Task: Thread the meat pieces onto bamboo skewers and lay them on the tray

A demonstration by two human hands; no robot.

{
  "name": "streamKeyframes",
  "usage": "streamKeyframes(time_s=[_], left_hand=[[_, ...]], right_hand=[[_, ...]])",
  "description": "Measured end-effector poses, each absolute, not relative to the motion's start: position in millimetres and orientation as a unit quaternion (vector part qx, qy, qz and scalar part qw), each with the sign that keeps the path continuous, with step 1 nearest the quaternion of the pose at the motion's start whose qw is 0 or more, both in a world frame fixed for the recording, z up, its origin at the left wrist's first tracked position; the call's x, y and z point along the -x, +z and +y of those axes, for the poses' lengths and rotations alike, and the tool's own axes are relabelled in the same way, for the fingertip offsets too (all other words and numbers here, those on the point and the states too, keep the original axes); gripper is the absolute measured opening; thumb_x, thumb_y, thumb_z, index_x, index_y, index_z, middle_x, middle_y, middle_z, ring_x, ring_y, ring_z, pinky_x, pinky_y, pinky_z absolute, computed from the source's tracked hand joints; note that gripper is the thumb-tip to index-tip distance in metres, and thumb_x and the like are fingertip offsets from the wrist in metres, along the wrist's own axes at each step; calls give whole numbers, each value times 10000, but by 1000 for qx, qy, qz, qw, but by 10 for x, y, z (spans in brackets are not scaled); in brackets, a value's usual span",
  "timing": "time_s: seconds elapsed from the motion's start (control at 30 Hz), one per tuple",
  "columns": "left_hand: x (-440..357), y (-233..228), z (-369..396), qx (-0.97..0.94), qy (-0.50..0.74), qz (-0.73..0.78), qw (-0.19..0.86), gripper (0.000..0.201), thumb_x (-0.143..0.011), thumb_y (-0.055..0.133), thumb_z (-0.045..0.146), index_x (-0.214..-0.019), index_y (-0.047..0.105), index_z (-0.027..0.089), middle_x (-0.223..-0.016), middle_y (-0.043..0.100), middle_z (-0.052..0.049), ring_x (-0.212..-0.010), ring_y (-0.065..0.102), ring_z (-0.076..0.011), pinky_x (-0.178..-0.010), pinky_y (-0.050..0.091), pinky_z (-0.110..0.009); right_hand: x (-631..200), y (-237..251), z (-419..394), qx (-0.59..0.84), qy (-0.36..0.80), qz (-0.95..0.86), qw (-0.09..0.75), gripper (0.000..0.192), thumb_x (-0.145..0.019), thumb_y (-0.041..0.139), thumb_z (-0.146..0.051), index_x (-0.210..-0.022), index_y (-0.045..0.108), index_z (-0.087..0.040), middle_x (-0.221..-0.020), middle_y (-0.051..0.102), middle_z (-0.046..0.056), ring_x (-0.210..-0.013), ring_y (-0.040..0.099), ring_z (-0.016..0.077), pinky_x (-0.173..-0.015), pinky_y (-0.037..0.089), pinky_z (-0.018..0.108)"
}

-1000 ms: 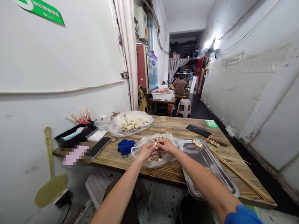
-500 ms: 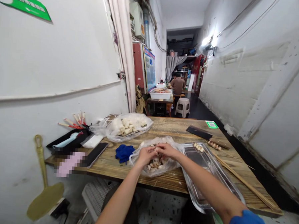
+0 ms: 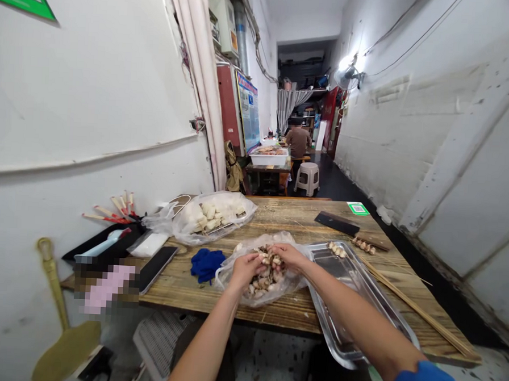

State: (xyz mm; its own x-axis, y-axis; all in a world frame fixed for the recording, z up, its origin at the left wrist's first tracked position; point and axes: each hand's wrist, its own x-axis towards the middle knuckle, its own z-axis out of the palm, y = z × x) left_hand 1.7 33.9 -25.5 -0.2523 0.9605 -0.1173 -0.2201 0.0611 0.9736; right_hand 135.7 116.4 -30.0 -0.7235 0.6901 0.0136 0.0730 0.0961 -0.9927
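At the centre of the frame, just below the middle, a crumpled clear plastic bag of pale brown and cream meat pieces (image 3: 263, 276) lay open on the weathered wooden plank table (image 3: 296, 215), its rim folded outward and its glossy film bulging toward the near table edge. The pieces looked small, lumpy and wet, heaped in a mound at the mouth of the bag. The left hand (image 3: 247, 268) sat at the left side of the heap with fingers curled in onto the pieces, and the right hand (image 3: 288, 255) met it from the right, fingers pinched narrow on a piece at the top of the mound; what exactly either hand gripped could not be told. Just right of the bag lay a long rectangular shiny metal tray (image 3: 351, 292), overhanging the near table edge, with a short skewer of pale pieces (image 3: 337, 250) in its far corner. To the left of the bag lay a bunched dark blue cloth (image 3: 205, 263), and beyond it, toward centre left, a second clear plastic bag of white chunks (image 3: 213, 214).
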Motion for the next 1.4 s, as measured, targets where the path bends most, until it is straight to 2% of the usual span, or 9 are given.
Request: streamKeyframes(time_s=[0.17, 0.33, 0.43, 0.57, 0.73, 0.97, 1.1, 1.23, 1.4], left_hand=[[8, -306, 351, -307, 617, 524, 500, 385, -498, 746, 289, -822, 619, 124, -750, 659, -52, -683, 618, -143, -707, 492, -296], [21, -320, 354, -287, 622, 535, 494, 301, -518, 735, 279, -740, 628, 107, -648, 645, -36, -576, 602, -116, -618, 499, -251], [23, -304, 355, -289, 613, 536, 503, 265, -530, 728, 280, -705, 637, 102, -597, 638, -27, -541, 594, -111, -587, 500, -240], [6, -293, 330, -291, 599, 531, 524, 248, -527, 734, 264, -686, 647, 95, -621, 656, -51, -583, 614, -129, -627, 508, -251], [-43, -297, 302, -284, 586, 527, 547, 248, -529, 739, 233, -699, 648, 79, -643, 664, -84, -588, 625, -150, -650, 515, -279], [-13, -189, 416, -267, 616, 549, 499, 139, -594, 693, 222, -632, 625, 106, -551, 638, -33, -494, 590, -109, -534, 498, -210], [-3, -156, 428, -274, 613, 546, 501, 129, -585, 699, 192, -624, 621, 97, -555, 639, -38, -529, 607, -127, -589, 515, -251], [-8, -209, 408, -278, 600, 539, 522, 155, -587, 702, 190, -672, 628, 84, -620, 658, -72, -605, 634, -159, -635, 518, -281], [22, -301, 420, -278, 604, 545, 510, 184, -584, 706, 221, -702, 632, 101, -624, 660, -58, -612, 633, -148, -604, 511, -249]], right_hand=[[-1343, -314, 1162, 290, 566, -726, 261, 367, -844, 325, -400, -1028, 548, -173, -726, 635, 42, -532, 573, 124, -463, 467, 245], [-1307, -253, 1179, 261, 469, -796, 280, 417, -605, 677, -362, -983, 620, -196, -899, 644, 47, -798, 581, 189, -720, 449, 303], [-1296, -232, 1175, 241, 419, -830, 280, 355, -570, 707, -306, -901, 666, -185, -878, 658, 46, -855, 563, 213, -798, 397, 317], [-1304, -277, 1171, 229, 382, -850, 281, 241, -705, 595, -307, -886, 674, -169, -826, 667, 46, -787, 576, 184, -736, 405, 273], [-1321, -308, 1198, 221, 369, -860, 273, 245, -790, 479, -273, -728, 674, -138, -597, 630, 7, -562, 553, 127, -550, 395, 204], [-1277, -275, 1139, 216, 352, -861, 297, 216, -726, 570, -275, -896, 631, -157, -798, 646, 14, -715, 553, 140, -643, 393, 209], [-1267, -276, 1145, 220, 345, -863, 297, 193, -770, 513, -294, -778, 639, -148, -704, 625, 3, -650, 527, 124, -613, 375, 202], [-1287, -317, 1223, 238, 351, -861, 281, 327, -815, 430, -315, -616, 613, -130, -505, 542, -20, -483, 463, 95, -489, 337, 185], [-1309, -372, 1297, 258, 363, -853, 271, 241, -793, 457, -268, -762, 652, -129, -579, 598, 4, -541, 515, 117, -513, 379, 199]])
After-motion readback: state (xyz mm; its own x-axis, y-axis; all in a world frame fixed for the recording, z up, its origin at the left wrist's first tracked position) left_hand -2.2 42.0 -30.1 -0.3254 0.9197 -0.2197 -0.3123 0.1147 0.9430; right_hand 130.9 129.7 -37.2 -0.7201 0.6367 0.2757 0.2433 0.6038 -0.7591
